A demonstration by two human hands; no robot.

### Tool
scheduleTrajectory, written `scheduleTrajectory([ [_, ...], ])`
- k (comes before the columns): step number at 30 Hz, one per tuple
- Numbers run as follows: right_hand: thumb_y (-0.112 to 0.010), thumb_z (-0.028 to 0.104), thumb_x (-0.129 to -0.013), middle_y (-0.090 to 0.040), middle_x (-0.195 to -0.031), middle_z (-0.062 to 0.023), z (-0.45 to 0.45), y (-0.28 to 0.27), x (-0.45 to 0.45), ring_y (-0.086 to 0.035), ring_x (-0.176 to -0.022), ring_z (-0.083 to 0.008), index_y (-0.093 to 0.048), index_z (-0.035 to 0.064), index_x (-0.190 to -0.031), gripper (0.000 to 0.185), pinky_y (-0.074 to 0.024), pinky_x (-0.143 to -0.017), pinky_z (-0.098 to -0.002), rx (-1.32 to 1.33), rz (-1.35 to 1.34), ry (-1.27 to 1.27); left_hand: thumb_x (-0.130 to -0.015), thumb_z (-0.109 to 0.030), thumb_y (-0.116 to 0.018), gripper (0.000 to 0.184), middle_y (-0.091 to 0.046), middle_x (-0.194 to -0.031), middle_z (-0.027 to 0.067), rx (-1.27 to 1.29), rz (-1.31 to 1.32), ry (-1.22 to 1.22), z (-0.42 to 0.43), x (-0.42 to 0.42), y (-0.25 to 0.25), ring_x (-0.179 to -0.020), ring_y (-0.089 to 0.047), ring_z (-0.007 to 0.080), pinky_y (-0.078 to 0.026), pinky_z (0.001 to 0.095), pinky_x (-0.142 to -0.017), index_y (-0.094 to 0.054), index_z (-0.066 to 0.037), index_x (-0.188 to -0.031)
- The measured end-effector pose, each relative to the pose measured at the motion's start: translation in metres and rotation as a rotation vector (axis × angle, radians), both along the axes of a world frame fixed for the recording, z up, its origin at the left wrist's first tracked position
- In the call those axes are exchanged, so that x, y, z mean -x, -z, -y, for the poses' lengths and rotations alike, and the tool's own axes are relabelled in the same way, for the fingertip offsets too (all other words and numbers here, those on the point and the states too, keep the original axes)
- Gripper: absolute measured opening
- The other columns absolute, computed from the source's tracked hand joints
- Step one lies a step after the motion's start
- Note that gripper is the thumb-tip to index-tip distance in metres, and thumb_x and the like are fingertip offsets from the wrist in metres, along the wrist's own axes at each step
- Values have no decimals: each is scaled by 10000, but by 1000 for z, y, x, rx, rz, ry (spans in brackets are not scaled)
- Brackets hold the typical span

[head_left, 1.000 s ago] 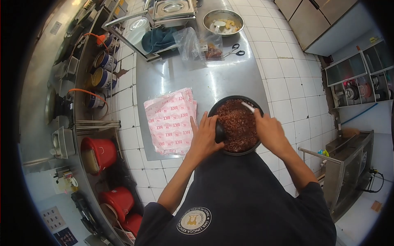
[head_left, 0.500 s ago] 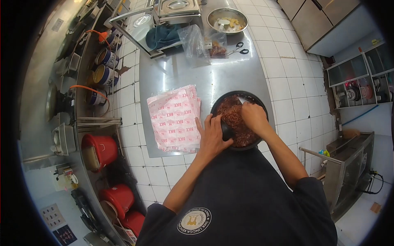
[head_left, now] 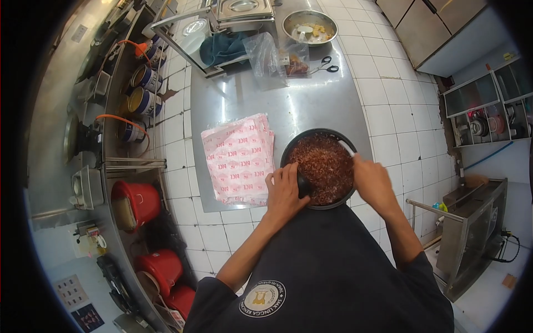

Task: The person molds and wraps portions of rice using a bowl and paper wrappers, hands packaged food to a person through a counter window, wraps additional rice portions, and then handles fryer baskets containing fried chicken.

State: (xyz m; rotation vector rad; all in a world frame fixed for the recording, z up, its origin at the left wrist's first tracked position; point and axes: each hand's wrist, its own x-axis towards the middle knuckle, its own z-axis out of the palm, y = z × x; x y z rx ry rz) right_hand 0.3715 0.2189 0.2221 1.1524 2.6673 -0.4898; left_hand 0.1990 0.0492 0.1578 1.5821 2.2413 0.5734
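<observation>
A round black pot (head_left: 291,147) full of reddish-brown rice (head_left: 327,164) sits at the table's near right, close to my body. My left hand (head_left: 285,191) is at the pot's left side, its fingers curled round a small black bowl (head_left: 303,185) that hangs over the rice. At the pot's right rim, my right hand (head_left: 373,180) is closed on a white utensil (head_left: 347,147); its far end is hard to make out. Left of the pot lies a stack of pink-and-white printed food paper (head_left: 236,158).
The steel table (head_left: 327,105) also bears scissors (head_left: 327,65), a metal bowl (head_left: 286,25) with yellowish food, clear plastic bags (head_left: 265,55), a dark green cloth (head_left: 225,49) and a lidded steel pan (head_left: 244,6). Red buckets (head_left: 145,202) stand on the left.
My right hand has moved out of the rice to the right and down, over the pot's rim. My left hand stays on the black bowl. The view has shifted slightly.
</observation>
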Motion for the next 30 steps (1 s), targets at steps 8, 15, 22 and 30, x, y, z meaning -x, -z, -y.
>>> scheduleTrajectory([
  [8, -626, 84, -866, -698, -860, -276, -40, 53, 30, -697, -833, -447, -695, -44, -779, 170, -567, -739, -511, 179, 108, 102, -623, -272, -889, 999, -474, -1360, 152, -49, -15, 11, -1, -1, 10, -1278, -414, 355, -255, 528, -1080, -354, -9, -1425],
  [15, -613, 67, -833, -700, -855, -291, -17, 57, 14, -717, -800, -424, -706, -62, -914, 178, -591, -720, -487, 135, 36, 48, -650, -308, -894, 1016, -459, -1351, 175, -71, -55, 37, -1, -5, 14, -1251, -415, 350, -284, 545, -1037, -339, 28, -1432],
  [22, -601, 89, -876, -712, -822, -218, 61, 48, 28, -731, -698, -394, -585, -113, -1222, 401, -594, -618, -452, -117, -28, -70, -615, -270, -901, 1013, -482, -1350, 171, -36, -59, 32, -2, 6, 8, -1241, -447, 363, -330, 509, -1035, -365, 23, -1423],
  [30, -585, 125, -918, -692, -784, -248, 14, 43, 8, -691, -736, -434, -601, -48, -1136, 280, -553, -665, -524, 155, -94, -59, -602, -134, -910, 933, -515, -1241, 178, 56, 84, 43, -18, 18, -9, -1078, -560, 377, -518, 434, -901, -418, 21, -1380],
])
